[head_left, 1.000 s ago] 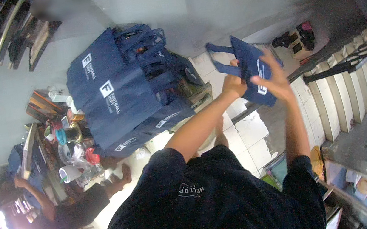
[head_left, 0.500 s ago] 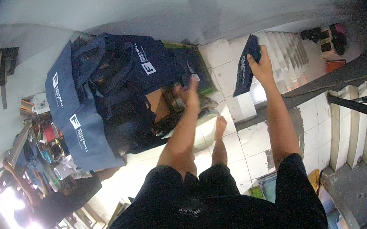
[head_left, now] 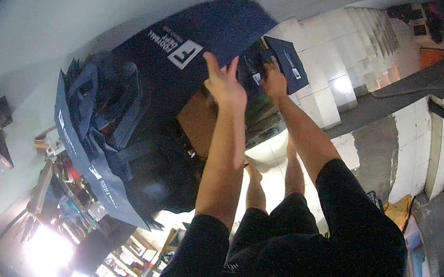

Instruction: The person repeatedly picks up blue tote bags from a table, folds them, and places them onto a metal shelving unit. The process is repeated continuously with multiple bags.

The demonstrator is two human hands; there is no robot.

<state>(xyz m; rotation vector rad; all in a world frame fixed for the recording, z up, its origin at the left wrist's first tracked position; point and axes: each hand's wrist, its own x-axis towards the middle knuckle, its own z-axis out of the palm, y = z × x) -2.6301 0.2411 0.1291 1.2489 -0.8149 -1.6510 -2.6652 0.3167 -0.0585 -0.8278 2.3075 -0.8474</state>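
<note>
A large navy fabric bag with a white printed label spreads out from a heap of similar navy bags on the left. My left hand is against its lower edge, fingers spread and gripping nothing. To its right, my right hand has its fingers curled at the edge of a smaller folded navy bag with a white label. Another labelled navy piece sits between the two hands. The right fingertips are dark and partly blurred.
A brown cardboard piece sits below the bags, left of my left forearm. White floor tiles and a grey ledge extend to the right. Shelves with mixed items and a bright light are at the far left.
My right hand has moved left with the folded navy bag, to beside the heap. My left hand has risen, and the large navy bag now spreads further right above it.
</note>
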